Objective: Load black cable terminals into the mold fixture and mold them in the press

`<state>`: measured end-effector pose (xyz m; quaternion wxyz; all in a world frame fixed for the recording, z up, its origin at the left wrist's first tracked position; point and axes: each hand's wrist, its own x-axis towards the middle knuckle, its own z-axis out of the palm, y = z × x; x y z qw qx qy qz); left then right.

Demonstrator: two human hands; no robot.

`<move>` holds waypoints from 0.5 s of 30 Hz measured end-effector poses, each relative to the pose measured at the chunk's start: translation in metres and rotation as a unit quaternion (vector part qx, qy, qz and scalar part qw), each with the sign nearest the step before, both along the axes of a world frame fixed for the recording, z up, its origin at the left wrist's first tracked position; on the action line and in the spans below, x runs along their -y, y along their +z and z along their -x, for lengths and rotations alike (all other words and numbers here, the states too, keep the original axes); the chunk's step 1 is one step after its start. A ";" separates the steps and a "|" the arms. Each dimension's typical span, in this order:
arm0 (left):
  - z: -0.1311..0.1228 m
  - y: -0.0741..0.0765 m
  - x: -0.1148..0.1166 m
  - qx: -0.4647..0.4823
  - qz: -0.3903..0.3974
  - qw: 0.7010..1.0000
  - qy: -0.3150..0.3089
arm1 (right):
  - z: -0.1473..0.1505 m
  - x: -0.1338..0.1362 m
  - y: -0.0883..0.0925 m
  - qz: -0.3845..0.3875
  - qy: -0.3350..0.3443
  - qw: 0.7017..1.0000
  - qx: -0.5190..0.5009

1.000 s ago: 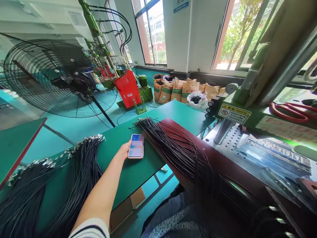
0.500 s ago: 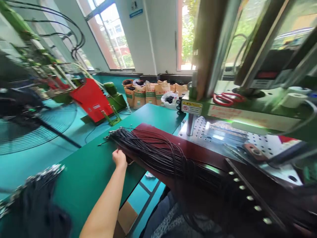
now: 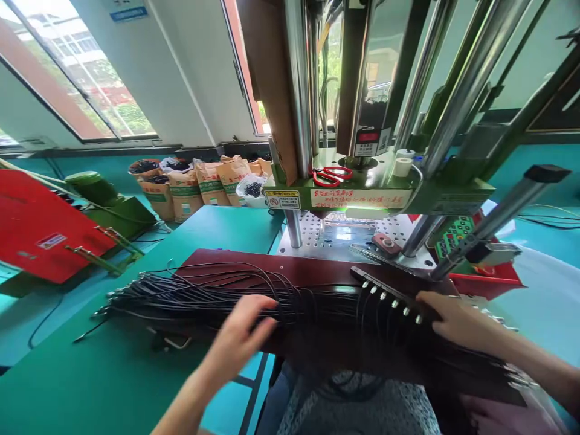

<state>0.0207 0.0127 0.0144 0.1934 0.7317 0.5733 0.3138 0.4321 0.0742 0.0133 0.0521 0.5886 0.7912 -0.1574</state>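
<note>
Bundle of black cables [image 3: 199,296] lying across a maroon mat [image 3: 217,261] on the green desk [image 3: 90,380], left hand [image 3: 238,338] with fingers loosely curled over it, grip unclear; right hand [image 3: 462,320] with fingers spread open against the end of a studded bar [image 3: 385,296], below the press machine [image 3: 357,196].

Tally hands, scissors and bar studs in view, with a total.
Hands: 2 (left hand, right hand)
Red-handled scissors: 1
Metal studs on the dark bar: 6
Total: 9
</note>
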 end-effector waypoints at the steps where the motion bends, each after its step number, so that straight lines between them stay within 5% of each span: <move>1: -0.027 0.003 -0.002 -0.042 0.017 0.995 -0.089 | 0.003 -0.010 0.007 0.000 -0.020 0.999 0.034; 5: -0.105 -0.006 -0.012 -0.127 0.026 0.966 -0.225 | 0.009 -0.049 0.024 -0.040 -0.091 0.992 0.072; 9: -0.139 -0.021 -0.037 -0.109 0.064 0.955 -0.267 | 0.013 -0.086 0.031 -0.096 -0.108 0.989 0.025; 12: -0.154 -0.027 -0.071 0.012 0.180 0.958 -0.224 | 0.022 -0.115 0.035 -0.119 -0.118 0.986 -0.010; 15: -0.166 -0.034 -0.111 0.219 0.383 0.880 -0.177 | 0.035 -0.145 0.035 -0.137 -0.132 0.981 -0.031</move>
